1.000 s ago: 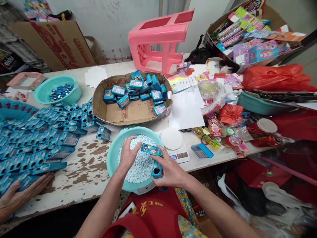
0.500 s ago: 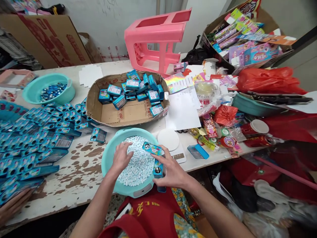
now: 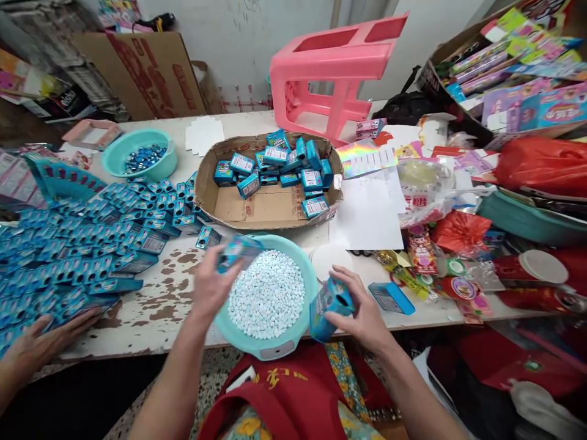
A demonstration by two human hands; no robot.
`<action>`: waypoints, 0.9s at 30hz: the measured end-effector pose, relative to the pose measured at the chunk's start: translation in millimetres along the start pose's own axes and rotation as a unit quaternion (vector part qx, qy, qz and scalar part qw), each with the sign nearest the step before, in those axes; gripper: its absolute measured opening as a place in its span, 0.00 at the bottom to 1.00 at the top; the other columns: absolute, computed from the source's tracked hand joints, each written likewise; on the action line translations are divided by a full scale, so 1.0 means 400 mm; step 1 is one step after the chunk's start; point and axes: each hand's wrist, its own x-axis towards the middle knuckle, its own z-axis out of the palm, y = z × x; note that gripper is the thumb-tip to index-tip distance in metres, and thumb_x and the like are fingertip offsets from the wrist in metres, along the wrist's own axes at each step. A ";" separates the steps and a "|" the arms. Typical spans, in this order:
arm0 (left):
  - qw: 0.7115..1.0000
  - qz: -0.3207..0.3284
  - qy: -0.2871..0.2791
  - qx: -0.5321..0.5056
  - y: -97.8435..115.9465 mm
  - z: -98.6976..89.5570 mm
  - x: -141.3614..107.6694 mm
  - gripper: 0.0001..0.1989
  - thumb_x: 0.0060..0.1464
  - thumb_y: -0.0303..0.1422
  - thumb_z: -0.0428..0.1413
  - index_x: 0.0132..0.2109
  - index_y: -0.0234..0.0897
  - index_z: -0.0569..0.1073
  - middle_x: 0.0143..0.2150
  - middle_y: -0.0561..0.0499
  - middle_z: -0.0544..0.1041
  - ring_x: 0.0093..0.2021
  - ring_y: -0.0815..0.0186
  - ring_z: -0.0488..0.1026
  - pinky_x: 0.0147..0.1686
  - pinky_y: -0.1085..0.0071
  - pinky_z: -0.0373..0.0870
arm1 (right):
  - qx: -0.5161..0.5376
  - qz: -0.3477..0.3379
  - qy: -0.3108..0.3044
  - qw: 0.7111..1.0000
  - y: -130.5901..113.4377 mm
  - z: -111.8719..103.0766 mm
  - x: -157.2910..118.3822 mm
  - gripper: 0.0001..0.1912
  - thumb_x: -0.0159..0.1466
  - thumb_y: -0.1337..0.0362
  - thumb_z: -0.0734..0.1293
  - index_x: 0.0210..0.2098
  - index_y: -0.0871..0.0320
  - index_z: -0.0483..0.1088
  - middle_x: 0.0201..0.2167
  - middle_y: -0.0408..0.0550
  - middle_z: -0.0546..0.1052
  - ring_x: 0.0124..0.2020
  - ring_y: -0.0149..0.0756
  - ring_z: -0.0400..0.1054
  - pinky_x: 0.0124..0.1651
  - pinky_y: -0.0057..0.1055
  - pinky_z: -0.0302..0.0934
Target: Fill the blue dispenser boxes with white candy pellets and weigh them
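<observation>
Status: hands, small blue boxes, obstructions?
Left hand: holding blurred blue rectangular box. Right hand: gripping at least one more blue box. Between: round turquoise plastic basin of pale pellets; no obstruction visible.

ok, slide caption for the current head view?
Left hand and right hand holding blue candy boxes at a turquoise basin of pale candy pellets.

The left hand is holding a blurred blue box over the far-left edge of a turquoise basin — pale pellets are covering its bottom. The right hand is gripping a second blue box by the right rim. Beyond, a cardboard tray is holding similar boxes; another person's hand is lying beside crowded rows on the surface.
</observation>
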 end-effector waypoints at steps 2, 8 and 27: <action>0.980 -0.148 0.104 0.085 -0.113 -0.071 0.019 0.25 0.46 0.47 0.58 0.49 0.39 0.67 0.35 0.50 0.72 0.33 0.61 0.70 0.36 0.64 0.68 | 0.138 0.063 0.039 0.988 0.028 -0.020 -0.009 0.37 0.48 0.58 0.74 0.56 0.52 0.62 0.54 0.53 0.69 0.55 0.51 0.63 0.54 0.45 0.61; 0.921 -0.325 0.140 0.161 -0.456 -0.090 0.090 0.22 0.42 0.44 0.60 0.41 0.37 0.65 0.34 0.49 0.71 0.41 0.51 0.69 0.44 0.54 0.64 | 0.408 0.139 0.064 0.900 0.068 -0.001 -0.024 0.38 0.44 0.56 0.76 0.54 0.54 0.66 0.53 0.55 0.72 0.54 0.52 0.65 0.53 0.49 0.62; 0.958 -0.050 -0.220 0.177 -0.191 0.237 -0.202 0.36 0.54 0.54 0.46 0.63 0.37 0.57 0.65 0.33 0.54 0.64 0.40 0.49 0.57 0.43 0.46 | 0.560 0.257 0.107 0.780 0.046 0.091 0.011 0.21 0.57 0.42 0.64 0.40 0.50 0.72 0.39 0.46 0.78 0.44 0.49 0.72 0.49 0.57 0.63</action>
